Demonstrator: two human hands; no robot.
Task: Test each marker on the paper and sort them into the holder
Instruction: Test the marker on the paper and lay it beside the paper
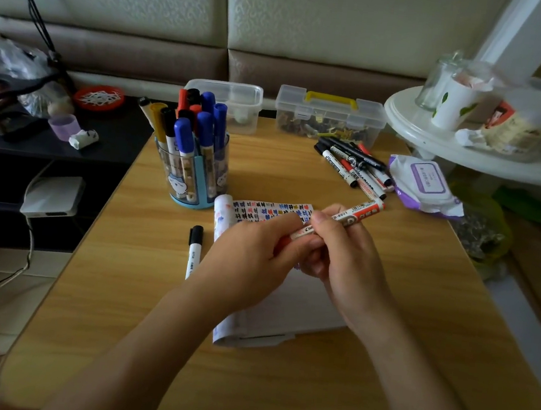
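- A light brown wooden bench (pixel 276 389) with a smooth top stands in front of a puffy cream and brown padded wall (pixel 150 2).
- One red and white marker (pixel 356 215), long and round like a stick, is up in the air over the paper. It is tilted, and its far end points at the pile of markers.
- The left hand (pixel 250 253) grips the near end of it with curled fingers.
- The right hand (pixel 347 256) is wrapped round its middle.
- Under both hands lies the white paper (pixel 301 308). It is thin and flat, its far edge is rolled up, and it has lots of little red, blue and black scribbles near that edge.
- One black-capped marker (pixel 194 250) lies flat on the bench, just beside the paper's left edge.
- The holder (pixel 195 177) is one round, clear plastic cup with a blue bottom and a cartoon picture. It stands near the paper's far left corner.
- It is full of upright markers. Four blue caps show, and the red, black and yellow ones are packed too close to count.
- A pile of markers (pixel 353 166) lies at the far right of the bench, too mixed up to count.
- Two clear plastic boxes stand at the back edge: a plain box (pixel 240 101) and a box with a yellow handle (pixel 328 117).
- One soft purple and white pack of wipes (pixel 425 184) lies beside the pile.
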